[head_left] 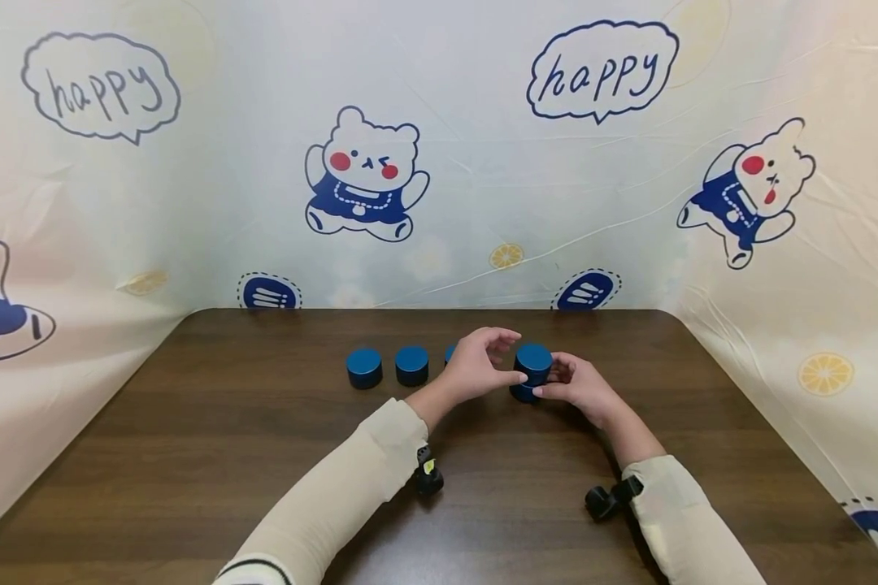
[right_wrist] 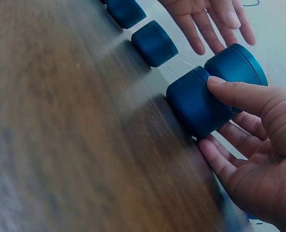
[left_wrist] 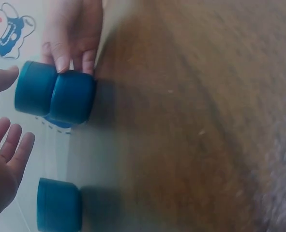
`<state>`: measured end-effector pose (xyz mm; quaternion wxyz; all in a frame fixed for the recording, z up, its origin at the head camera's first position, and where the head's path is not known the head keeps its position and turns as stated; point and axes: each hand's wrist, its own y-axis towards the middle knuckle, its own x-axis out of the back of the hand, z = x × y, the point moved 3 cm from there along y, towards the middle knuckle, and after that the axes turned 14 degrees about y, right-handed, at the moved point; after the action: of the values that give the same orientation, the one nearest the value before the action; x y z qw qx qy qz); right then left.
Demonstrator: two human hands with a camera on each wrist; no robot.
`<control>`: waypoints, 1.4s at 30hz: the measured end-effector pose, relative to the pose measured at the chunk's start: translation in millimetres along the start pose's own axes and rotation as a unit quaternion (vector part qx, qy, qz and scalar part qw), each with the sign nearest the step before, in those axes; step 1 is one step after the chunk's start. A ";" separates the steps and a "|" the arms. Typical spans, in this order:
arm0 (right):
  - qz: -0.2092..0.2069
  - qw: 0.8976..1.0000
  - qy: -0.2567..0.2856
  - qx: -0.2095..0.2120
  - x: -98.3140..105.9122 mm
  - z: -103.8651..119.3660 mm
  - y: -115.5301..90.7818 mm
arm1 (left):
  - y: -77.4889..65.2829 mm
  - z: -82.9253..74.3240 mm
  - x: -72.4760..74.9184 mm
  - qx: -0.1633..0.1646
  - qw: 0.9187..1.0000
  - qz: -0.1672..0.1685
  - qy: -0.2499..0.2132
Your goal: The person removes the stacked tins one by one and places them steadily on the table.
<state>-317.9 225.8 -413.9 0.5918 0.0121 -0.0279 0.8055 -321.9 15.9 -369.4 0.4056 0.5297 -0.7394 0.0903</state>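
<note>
Two round blue lidded tins stand one on the other; the upper tin [head_left: 533,364] sits a little off centre on the lower tin [right_wrist: 193,104]. My right hand [head_left: 581,392] grips the lower tin from the right, thumb [right_wrist: 237,92] in front near the seam and fingers around the back. Left of the stack, my left hand [head_left: 471,367] has thumb and fingers spread around a gap, and the left wrist view shows them apart from the upper tin [left_wrist: 35,88].
Left of the stack, more blue tins stand in a row: one at the left [head_left: 364,369], one beside it [head_left: 412,366], and one partly hidden behind my left hand [head_left: 449,354]. The brown wooden table [head_left: 190,455] ends at a printed cloth backdrop [head_left: 468,203].
</note>
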 end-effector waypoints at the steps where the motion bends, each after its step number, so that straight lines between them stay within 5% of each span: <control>1: 0.001 1.000 -0.001 0.001 0.0 -0.1 0.1 | -0.3 -0.3 -1.9 0.000 1.000 0.002 0.000; 26: 0.009 1.000 0.003 0.018 -2.1 2.6 0.7 | 12.5 4.0 -27.3 0.020 1.000 0.002 -0.006; 42: 0.005 1.000 0.004 0.010 -0.1 0.0 0.8 | 8.9 0.4 -24.6 0.029 0.999 -0.001 0.018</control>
<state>-318.6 225.4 -414.0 0.5878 0.0142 -0.0177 0.8087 -327.0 36.9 -384.1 0.4028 0.5401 -0.7289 0.1210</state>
